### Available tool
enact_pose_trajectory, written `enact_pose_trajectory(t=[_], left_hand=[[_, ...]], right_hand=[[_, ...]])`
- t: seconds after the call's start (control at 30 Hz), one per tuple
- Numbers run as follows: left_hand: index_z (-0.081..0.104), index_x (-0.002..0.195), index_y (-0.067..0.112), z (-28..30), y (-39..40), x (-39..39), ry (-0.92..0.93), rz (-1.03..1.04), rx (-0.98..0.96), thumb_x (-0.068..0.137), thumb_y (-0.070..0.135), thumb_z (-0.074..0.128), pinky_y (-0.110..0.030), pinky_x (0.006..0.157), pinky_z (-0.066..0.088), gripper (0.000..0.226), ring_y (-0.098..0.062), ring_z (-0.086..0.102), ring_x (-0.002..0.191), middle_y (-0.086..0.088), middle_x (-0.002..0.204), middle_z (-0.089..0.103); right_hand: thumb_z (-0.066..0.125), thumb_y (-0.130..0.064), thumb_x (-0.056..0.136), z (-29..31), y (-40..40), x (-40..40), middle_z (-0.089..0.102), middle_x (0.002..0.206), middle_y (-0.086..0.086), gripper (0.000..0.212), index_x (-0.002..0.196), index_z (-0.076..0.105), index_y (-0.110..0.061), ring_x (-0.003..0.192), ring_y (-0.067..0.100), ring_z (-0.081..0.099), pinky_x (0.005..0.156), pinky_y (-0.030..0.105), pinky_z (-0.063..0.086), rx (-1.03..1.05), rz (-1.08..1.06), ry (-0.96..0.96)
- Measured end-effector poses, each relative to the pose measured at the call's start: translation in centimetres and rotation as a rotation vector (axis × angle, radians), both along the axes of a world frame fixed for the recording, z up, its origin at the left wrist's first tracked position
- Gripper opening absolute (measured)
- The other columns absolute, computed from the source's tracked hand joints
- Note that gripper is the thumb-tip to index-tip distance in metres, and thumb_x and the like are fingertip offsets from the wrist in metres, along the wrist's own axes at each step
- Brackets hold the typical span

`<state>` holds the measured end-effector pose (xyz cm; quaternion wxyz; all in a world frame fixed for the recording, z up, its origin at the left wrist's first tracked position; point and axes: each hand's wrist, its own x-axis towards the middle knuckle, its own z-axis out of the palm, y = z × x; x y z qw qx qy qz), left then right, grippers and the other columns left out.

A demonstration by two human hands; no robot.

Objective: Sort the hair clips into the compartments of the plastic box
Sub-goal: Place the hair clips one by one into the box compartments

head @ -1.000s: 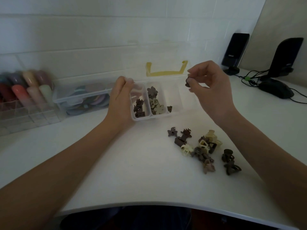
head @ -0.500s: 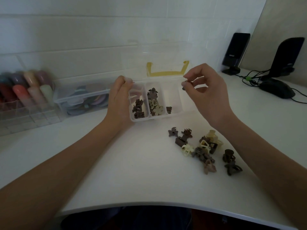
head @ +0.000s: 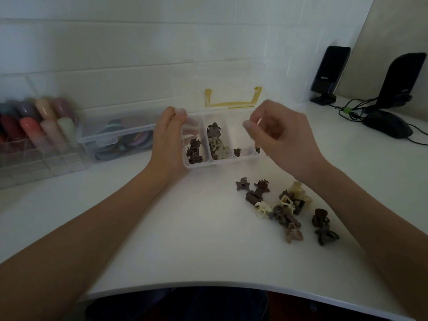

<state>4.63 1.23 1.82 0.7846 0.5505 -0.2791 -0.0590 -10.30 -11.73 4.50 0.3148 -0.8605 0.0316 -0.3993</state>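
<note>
Plastic box point(head: 196, 164): clear, three compartments side by side, standing on the white counter point(head: 185, 228) near the wall; lid raised behind it, a yellow handle point(head: 232, 100) showing through.
Left compartment: dark brown clips point(head: 193, 150), count unclear.
Middle compartment: brown and cream flower-shaped clips point(head: 218, 144), overlapping.
Right compartment: one small dark clip point(head: 237, 151) at the front; a second dark speck at its right edge, half hidden by the right hand.

Left hand point(head: 168, 140): grip curled round the box's left end, fingertips on the far corner.
Right hand point(head: 280, 137): above the right compartment, thumb and forefinger drawn close, other fingers curled; whether this grip pinches anything cannot be told, since the tips are blurred.

Loose hair clips point(head: 284, 209): heap on the counter, in front of and right of the box, under the right forearm; brown, grey-brown and cream, tangled, shapes hard to separate.

Other items: clear lidded container point(head: 115, 135) left of the box, contents indistinct; acrylic organiser point(head: 34, 158) with blurred pastel items, cut off at the left edge; two black speakers point(head: 330, 72), a mouse point(head: 388, 125) and cables at far right
</note>
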Motion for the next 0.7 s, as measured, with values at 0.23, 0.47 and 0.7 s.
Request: enact_pose_trajectory(t=[0.23, 0.47, 0.7], left_hand=[[0.040, 0.069, 0.016, 0.0, 0.0, 0.1, 0.019, 0.029, 0.033, 0.097, 0.012, 0.041, -0.038, 0.075, 0.046, 0.028, -0.016, 0.058, 0.066, 0.006, 0.064, 0.060], [0.042, 0.073, 0.016, 0.1, 0.0, 0.0, 0.041, 0.048, 0.081, 0.097, 0.018, 0.041, -0.041, 0.078, 0.042, 0.024, -0.021, 0.058, 0.069, 0.000, 0.075, 0.060], [0.042, 0.072, 0.018, -0.2, -0.1, 0.4, 0.074, 0.026, 0.093, 0.096, 0.021, 0.042, -0.047, 0.083, 0.040, 0.025, -0.026, 0.058, 0.075, -0.001, 0.075, 0.060]], right_hand=[[0.049, -0.062, 0.077, 0.5, 1.8, -0.7, 0.051, 0.049, -0.008, 0.034, 0.081, 0.051, -0.028, 0.044, 0.005, 0.046, 0.053, 0.022, 0.041, -0.608, 0.032, 0.543], [0.053, -0.067, 0.077, 1.8, 1.8, -1.2, 0.040, 0.061, -0.020, 0.042, 0.105, 0.063, -0.038, 0.059, 0.000, 0.036, 0.060, 0.023, 0.035, -0.719, -0.030, 0.656], [0.063, -0.057, 0.078, 1.1, 1.1, -0.7, 0.048, 0.057, -0.017, 0.029, 0.083, 0.071, -0.030, 0.056, -0.001, 0.045, 0.051, 0.014, 0.034, -0.611, 0.025, 0.706]])
